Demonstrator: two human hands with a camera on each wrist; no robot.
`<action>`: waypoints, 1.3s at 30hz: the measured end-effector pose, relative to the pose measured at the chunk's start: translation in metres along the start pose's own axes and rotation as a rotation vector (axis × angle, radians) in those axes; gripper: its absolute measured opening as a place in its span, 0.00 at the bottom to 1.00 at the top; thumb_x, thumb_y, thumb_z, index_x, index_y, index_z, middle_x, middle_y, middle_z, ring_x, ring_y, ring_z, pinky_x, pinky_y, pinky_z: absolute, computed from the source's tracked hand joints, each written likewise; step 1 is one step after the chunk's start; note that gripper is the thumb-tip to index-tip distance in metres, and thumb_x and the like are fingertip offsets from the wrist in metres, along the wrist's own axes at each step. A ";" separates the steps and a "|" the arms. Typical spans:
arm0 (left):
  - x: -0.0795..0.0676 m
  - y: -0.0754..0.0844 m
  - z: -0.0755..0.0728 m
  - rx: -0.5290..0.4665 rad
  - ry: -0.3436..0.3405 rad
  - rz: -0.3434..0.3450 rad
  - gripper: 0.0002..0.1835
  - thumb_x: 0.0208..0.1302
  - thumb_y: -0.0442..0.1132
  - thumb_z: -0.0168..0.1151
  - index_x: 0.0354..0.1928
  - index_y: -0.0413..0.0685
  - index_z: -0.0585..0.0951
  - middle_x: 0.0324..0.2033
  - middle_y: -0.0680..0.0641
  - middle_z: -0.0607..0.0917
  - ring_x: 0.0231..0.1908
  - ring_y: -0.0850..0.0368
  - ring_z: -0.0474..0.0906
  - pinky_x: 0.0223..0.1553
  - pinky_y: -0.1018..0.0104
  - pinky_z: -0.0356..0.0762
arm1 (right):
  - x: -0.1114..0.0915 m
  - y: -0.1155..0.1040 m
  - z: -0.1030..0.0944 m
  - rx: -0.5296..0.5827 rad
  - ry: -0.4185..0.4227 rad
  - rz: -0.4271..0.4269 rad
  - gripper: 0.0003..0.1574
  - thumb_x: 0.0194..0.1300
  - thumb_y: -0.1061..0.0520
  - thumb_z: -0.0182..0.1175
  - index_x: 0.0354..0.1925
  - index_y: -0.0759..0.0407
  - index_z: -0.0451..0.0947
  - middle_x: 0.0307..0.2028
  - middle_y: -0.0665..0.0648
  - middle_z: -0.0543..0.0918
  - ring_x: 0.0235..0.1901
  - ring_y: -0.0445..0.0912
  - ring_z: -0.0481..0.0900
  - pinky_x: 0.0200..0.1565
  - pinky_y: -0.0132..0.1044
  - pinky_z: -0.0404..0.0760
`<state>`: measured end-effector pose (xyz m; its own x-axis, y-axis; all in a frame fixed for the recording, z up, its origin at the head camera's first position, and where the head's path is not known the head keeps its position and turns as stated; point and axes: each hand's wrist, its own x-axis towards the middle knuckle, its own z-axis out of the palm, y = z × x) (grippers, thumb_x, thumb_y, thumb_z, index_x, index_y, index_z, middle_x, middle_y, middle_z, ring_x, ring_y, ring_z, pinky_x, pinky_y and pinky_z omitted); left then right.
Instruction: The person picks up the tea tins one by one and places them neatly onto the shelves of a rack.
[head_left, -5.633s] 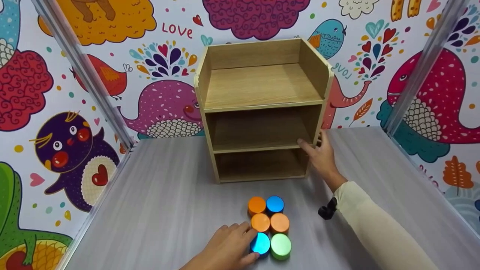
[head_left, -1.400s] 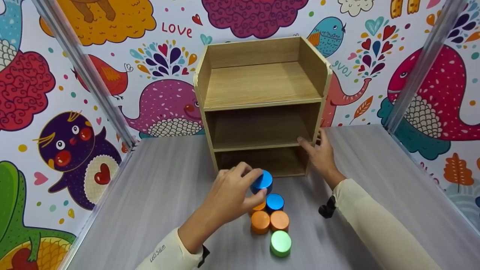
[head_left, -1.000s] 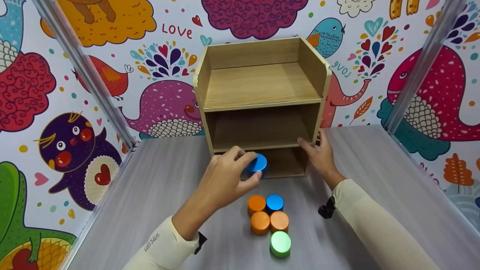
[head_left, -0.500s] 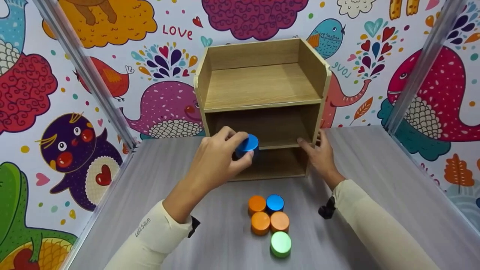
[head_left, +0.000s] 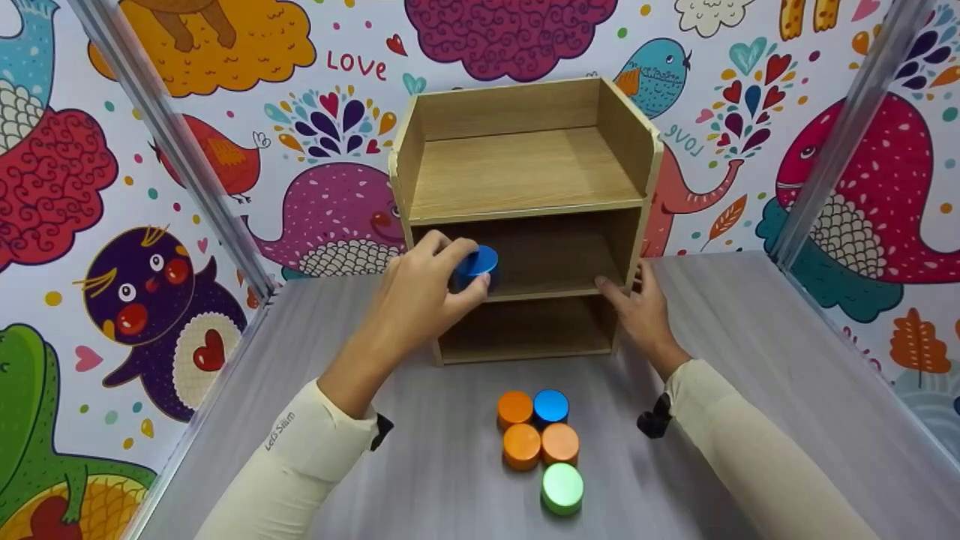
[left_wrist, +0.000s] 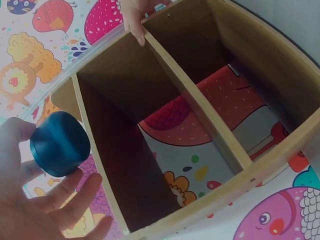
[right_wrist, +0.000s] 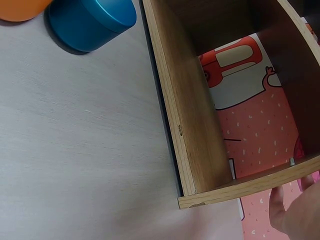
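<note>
My left hand pinches a small blue round tin between thumb and fingers. It is held up in front of the left part of the middle compartment of a wooden shelf unit. In the left wrist view the blue tin overlaps no shelf board, and other fingers are spread below it. My right hand grips the unit's right side panel, its thumb at the front edge of the middle board and its other fingers partly hidden behind the panel. The right wrist view shows part of this hand against the side.
Several tins stand grouped on the grey table before the unit: an orange tin, a blue one, two more orange ones and a light green tin nearest me. Patterned walls with metal posts enclose the table.
My left hand has lifted the blue tin from beside the green one and carried it forward, up and leftward to the middle compartment's front. My right hand stays on the unit.
</note>
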<state>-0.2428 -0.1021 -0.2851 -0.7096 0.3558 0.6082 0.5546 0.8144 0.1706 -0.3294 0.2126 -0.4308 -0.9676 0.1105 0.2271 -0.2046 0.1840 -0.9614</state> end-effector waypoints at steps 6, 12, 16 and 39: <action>0.007 -0.006 -0.002 -0.003 -0.022 -0.055 0.22 0.59 0.59 0.56 0.51 0.59 0.78 0.37 0.51 0.76 0.32 0.56 0.76 0.37 0.59 0.76 | -0.001 0.000 0.000 0.000 0.001 -0.005 0.45 0.57 0.41 0.64 0.67 0.46 0.54 0.59 0.55 0.65 0.60 0.52 0.65 0.59 0.55 0.68; 0.015 -0.008 -0.006 -0.019 -0.050 -0.108 0.24 0.59 0.59 0.56 0.55 0.59 0.77 0.41 0.50 0.78 0.37 0.55 0.77 0.41 0.58 0.80 | -0.003 -0.004 0.000 -0.010 0.004 0.007 0.45 0.58 0.41 0.63 0.67 0.45 0.54 0.60 0.55 0.64 0.61 0.54 0.64 0.59 0.57 0.66; 0.021 -0.007 -0.008 -0.020 -0.054 -0.130 0.25 0.59 0.60 0.55 0.56 0.60 0.76 0.42 0.49 0.78 0.38 0.55 0.77 0.42 0.57 0.80 | -0.003 -0.005 0.000 -0.028 0.009 0.017 0.45 0.58 0.40 0.63 0.67 0.44 0.53 0.61 0.55 0.64 0.61 0.53 0.63 0.60 0.57 0.66; 0.053 -0.009 -0.018 0.016 -0.025 -0.191 0.26 0.60 0.61 0.53 0.56 0.60 0.76 0.48 0.48 0.77 0.44 0.55 0.75 0.47 0.54 0.78 | -0.002 0.000 -0.001 0.005 -0.007 -0.004 0.44 0.58 0.41 0.63 0.66 0.47 0.55 0.58 0.55 0.66 0.59 0.51 0.66 0.58 0.53 0.69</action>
<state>-0.2780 -0.0990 -0.2406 -0.8119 0.2054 0.5464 0.4020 0.8755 0.2681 -0.3276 0.2136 -0.4308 -0.9678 0.1033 0.2296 -0.2090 0.1793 -0.9613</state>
